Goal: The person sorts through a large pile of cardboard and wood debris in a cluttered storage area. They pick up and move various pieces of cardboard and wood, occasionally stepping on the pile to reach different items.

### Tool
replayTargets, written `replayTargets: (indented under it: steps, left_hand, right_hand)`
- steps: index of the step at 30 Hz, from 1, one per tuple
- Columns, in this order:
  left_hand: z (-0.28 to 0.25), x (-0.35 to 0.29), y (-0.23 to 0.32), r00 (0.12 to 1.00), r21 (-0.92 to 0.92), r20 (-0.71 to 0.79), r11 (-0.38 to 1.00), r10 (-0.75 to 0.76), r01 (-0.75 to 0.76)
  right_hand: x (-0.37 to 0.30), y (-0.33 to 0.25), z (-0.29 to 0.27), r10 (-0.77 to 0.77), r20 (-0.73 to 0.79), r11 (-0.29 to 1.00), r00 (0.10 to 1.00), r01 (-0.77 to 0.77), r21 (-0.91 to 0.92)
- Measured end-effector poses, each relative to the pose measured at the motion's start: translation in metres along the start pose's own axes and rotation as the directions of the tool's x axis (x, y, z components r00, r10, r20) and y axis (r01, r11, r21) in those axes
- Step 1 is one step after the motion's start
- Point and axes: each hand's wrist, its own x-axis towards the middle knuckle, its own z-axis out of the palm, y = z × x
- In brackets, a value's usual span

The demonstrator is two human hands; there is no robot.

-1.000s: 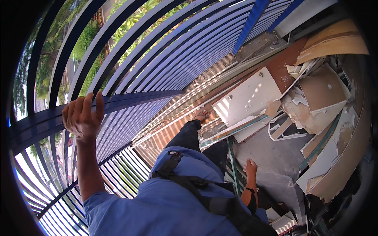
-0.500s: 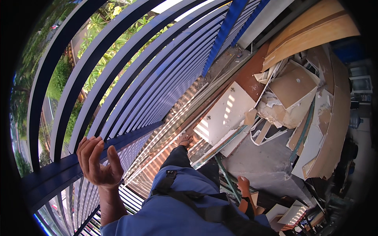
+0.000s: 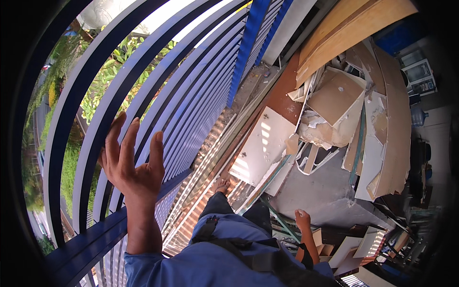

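The person's two hands are well apart. The left hand (image 3: pixel 134 173) is raised on the left, fingers spread and thumb held away, in front of the upright slats (image 3: pixel 198 110) of a blue fence; whether the fingertips touch a slat I cannot tell, but they are not clamped on one. The right hand (image 3: pixel 302 219) hangs low on the near right, fingers loosely curled, over a grey surface (image 3: pixel 311 193); I cannot tell whether anything is in it. Below the left hand, a blue rail (image 3: pixel 86 246) crosses the fence, which runs from the near left to a blue post (image 3: pixel 241 57) at the far side. Between the hands are a blue shirt with a dark strap (image 3: pixel 234 244) and, farther off, a bare foot (image 3: pixel 222 185). Beyond the foot lies a white board (image 3: pixel 272 143), with broken brown boards (image 3: pixel 337 95) heaped to its right and a long wooden panel (image 3: pixel 354 36) at the far right. Leafy plants (image 3: pixel 114 67) show through the slats
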Motion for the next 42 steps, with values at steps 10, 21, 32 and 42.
replayTargets:
  steps: [10, 21, 32, 42]
  left_hand:
    - [0.023, 0.027, 0.004, 0.931, 0.239, 0.269, 0.953, -0.247, 0.184]
    - [0.036, 0.020, 0.003, 0.951, 0.419, 0.214, 0.901, -0.223, 0.117]
    - [0.038, 0.016, -0.003, 0.964, 0.375, 0.213, 0.924, -0.160, 0.071]
    - [0.033, 0.010, -0.002, 0.949, 0.269, 0.268, 0.959, -0.167, 0.092]
  right_hand:
    - [-0.069, 0.026, 0.039, 0.240, 0.026, 0.971, 0.970, -0.240, 0.002]
    - [-0.066, -0.022, 0.044, 0.124, 0.029, 0.982, 0.992, -0.126, 0.137]
    - [-0.081, 0.016, 0.060, 0.159, 0.073, 0.987, 0.985, -0.156, -0.045]
    - [-0.084, 0.011, 0.044, 0.264, 0.066, 0.954, 0.962, -0.270, 0.127]
